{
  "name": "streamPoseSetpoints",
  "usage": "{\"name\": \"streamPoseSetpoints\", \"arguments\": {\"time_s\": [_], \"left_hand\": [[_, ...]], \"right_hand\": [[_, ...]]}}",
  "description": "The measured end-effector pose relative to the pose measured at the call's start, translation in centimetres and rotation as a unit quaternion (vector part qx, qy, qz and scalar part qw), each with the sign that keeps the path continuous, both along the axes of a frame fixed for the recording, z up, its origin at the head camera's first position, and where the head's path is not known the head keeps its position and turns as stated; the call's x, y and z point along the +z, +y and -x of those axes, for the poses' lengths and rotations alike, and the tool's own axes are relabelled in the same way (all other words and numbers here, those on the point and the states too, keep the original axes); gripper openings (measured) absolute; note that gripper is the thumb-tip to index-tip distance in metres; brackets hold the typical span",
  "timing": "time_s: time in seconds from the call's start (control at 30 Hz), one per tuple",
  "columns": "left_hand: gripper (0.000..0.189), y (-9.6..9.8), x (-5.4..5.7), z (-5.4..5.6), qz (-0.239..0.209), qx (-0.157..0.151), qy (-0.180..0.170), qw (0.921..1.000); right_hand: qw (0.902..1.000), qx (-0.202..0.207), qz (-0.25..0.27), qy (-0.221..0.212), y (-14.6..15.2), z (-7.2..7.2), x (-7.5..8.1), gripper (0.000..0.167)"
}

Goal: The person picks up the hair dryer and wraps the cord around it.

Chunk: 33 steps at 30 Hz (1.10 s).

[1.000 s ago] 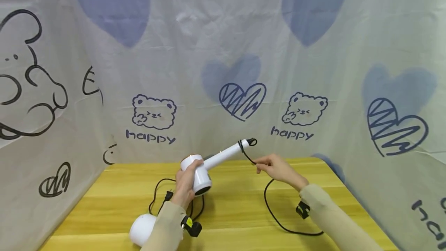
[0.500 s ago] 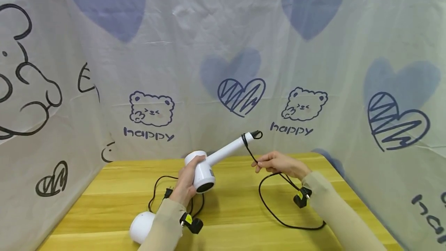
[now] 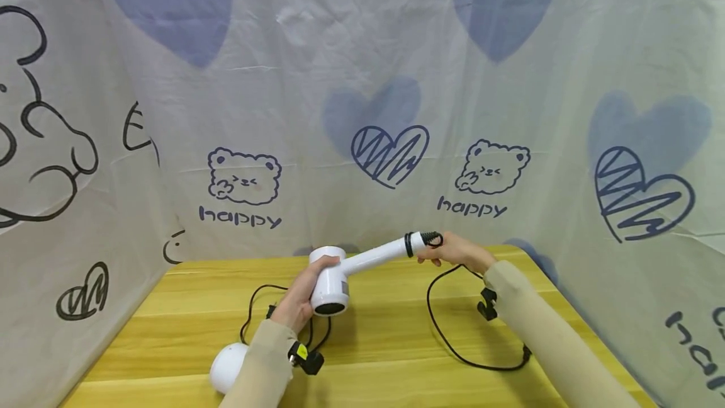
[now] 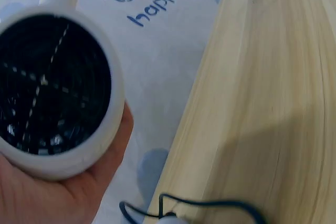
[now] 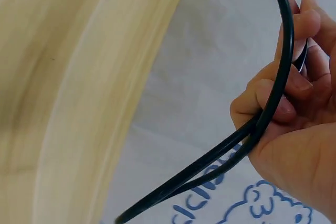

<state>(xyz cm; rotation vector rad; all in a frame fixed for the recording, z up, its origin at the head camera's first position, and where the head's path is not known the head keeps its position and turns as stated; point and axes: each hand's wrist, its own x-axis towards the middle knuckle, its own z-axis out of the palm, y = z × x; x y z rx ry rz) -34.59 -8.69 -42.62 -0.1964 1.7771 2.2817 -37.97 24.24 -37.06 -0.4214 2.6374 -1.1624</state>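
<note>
My left hand grips the white hair dryer by its barrel, thumb across the top, holding it over the table. Its handle points right and slightly up. In the left wrist view the dark round barrel opening faces the camera, with the left hand below and behind it. Turns of black cord circle the handle near its ribbed end. Just behind that end, my right hand is partly hidden by it. The right wrist view shows the right hand with curled fingers holding the cord.
A white rounded object stands at the front left of the wooden table, partly behind the left sleeve. Near it lie a looped black cord and a plug. A cord loop hangs below the right hand. Printed curtains surround the table.
My right hand has moved up behind the handle's end, drawing the cord closer round the handle. The hair dryer has shifted slightly right, its handle tilting lower. The left hand keeps its grip.
</note>
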Motion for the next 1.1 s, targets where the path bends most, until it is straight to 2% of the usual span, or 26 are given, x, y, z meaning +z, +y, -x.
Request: {"name": "streamPoseSetpoints", "arguments": {"time_s": [0.07,0.17,0.27,0.37,0.5,0.57,0.7,0.9,1.0,1.1], "left_hand": [[0.067,-0.3,-0.1,-0.1,0.02,-0.023,0.002,0.9995],[0.067,-0.7,-0.1,-0.1,0.054,-0.049,0.022,0.9971],[0.066,-0.8,0.1,-0.2,0.09,-0.064,0.067,0.9916],[0.067,-0.8,0.5,-0.2,0.131,-0.057,0.121,0.9823],[0.069,-0.5,1.0,-0.2,0.186,-0.027,0.173,0.9669],[0.071,-0.4,0.9,-0.1,0.202,-0.008,0.182,0.9623],[0.077,-0.3,0.8,0.0,0.215,0.04,0.178,0.9595],[0.078,-0.2,0.8,-0.1,0.259,0.109,0.178,0.9431],[0.077,-0.1,0.9,-0.1,0.266,0.128,0.18,0.9382],[0.08,0.1,1.0,-0.2,0.268,0.147,0.188,0.9333]], "right_hand": [[0.9995,0.015,0.002,0.027,-0.1,0.1,0.3,0.022],[0.9969,0.022,-0.023,0.071,-0.2,0.1,0.6,0.016],[0.9947,0.007,-0.052,0.088,-0.3,-0.1,0.7,0.013],[0.9905,-0.012,-0.078,0.113,-0.6,-0.6,0.9,0.014],[0.9781,-0.037,-0.109,0.173,-1.5,-1.8,1.1,0.014],[0.9718,-0.049,-0.119,0.197,-2.1,-2.3,1.1,0.016],[0.9605,-0.067,-0.13,0.237,-3.1,-2.6,1.1,0.018],[0.9281,-0.054,-0.177,0.323,-4.2,-2.8,0.7,0.018],[0.9215,-0.048,-0.184,0.339,-4.6,-3.1,0.6,0.018],[0.9206,-0.044,-0.179,0.344,-5.0,-3.2,0.3,0.019]]}}
